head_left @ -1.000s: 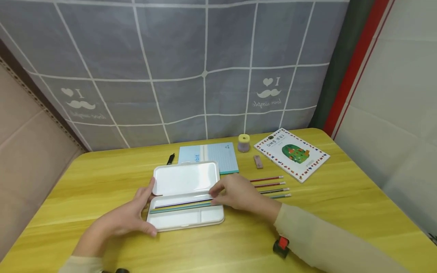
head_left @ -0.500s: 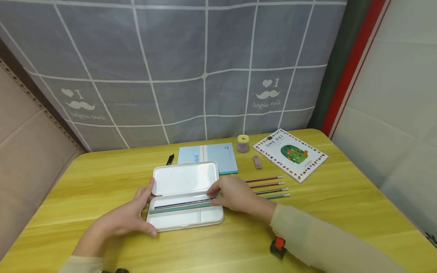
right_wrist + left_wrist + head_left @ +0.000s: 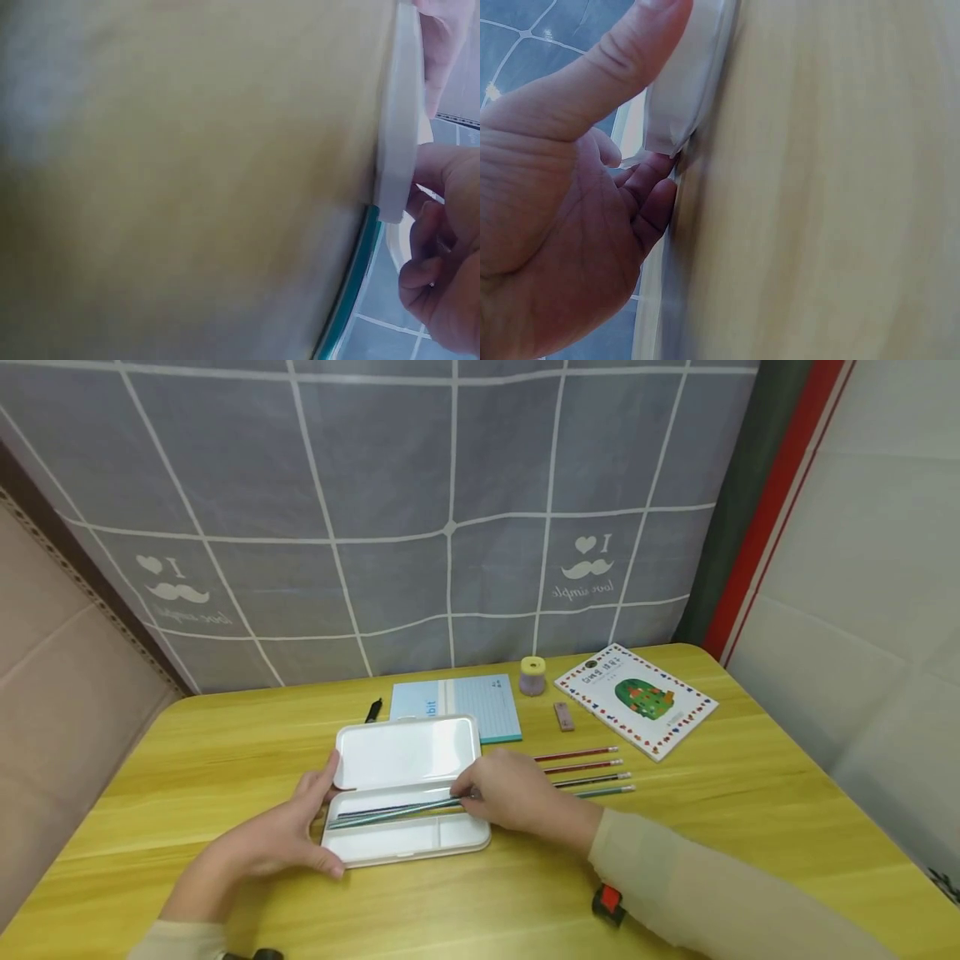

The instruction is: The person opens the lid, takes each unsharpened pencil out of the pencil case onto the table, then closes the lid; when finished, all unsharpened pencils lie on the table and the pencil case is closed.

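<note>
White pencil case (image 3: 408, 756), lid open, mid-table (image 3: 225, 752). Inside: pencils (image 3: 390, 811) in the long compartment, my right hand (image 3: 517, 793) pinching their right ends. My left hand (image 3: 277, 839) grips the case's left end, thumb on the front rim. Right of it: four loose pencils (image 3: 585, 771). Behind: blue notebook (image 3: 465, 702).

One open white case (image 3: 408, 760), a few pencils (image 3: 390, 811) inside it, exact count unclear, four pencils (image 3: 585, 771) right of the case, one blue notebook (image 3: 468, 700), one picture book (image 3: 636, 698), one eraser (image 3: 563, 716), one yellow-lidded sharpener (image 3: 533, 675), one black pen (image 3: 372, 710) behind the case
</note>
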